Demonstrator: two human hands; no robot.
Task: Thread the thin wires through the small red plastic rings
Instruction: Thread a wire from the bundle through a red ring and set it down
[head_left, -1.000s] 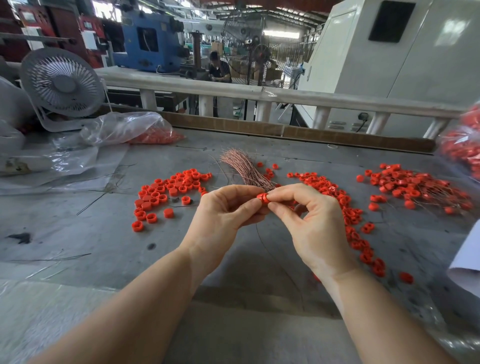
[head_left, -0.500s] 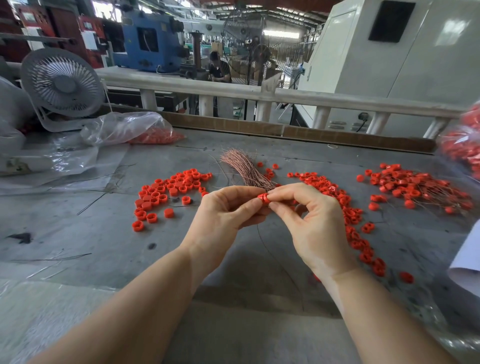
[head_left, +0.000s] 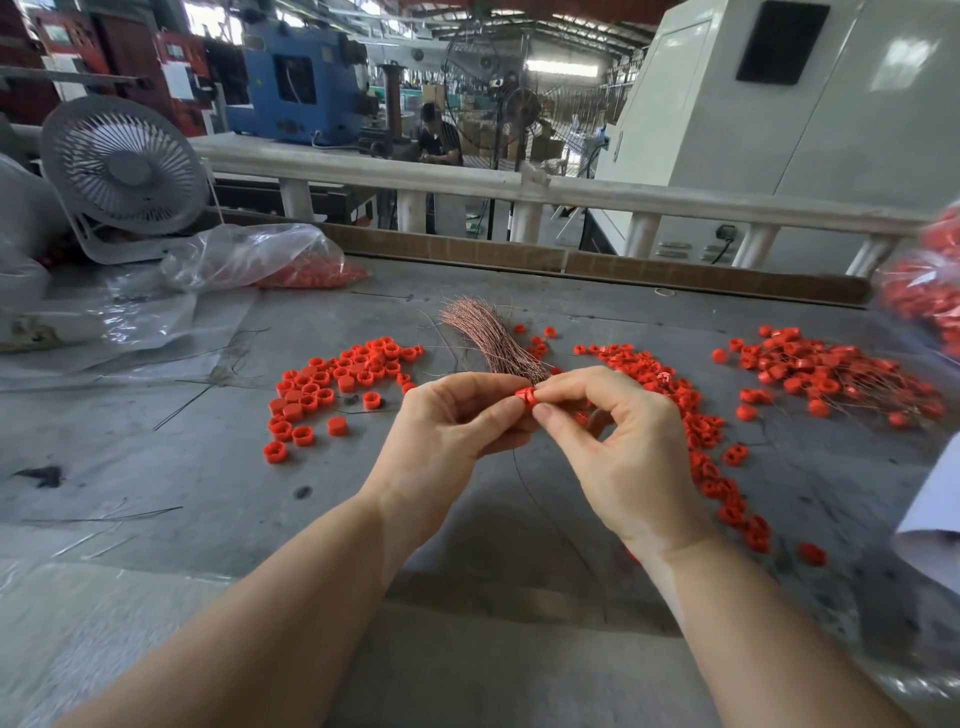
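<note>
Your left hand (head_left: 457, 431) and right hand (head_left: 618, 447) meet above the middle of the tabletop (head_left: 156, 467), both pinching one red ring (head_left: 525, 399) between thumb and fingertips. The ring looks light, hard and slick, so grip its outer wall and leave the hole free. The wire (head_left: 524, 483) hanging below your hands looks hair-thin and bendy; hold it near its tip. Whether it has entered the hole is hidden by your fingers. The wire bundle (head_left: 488, 338) lies just behind, its near end covered.
</note>
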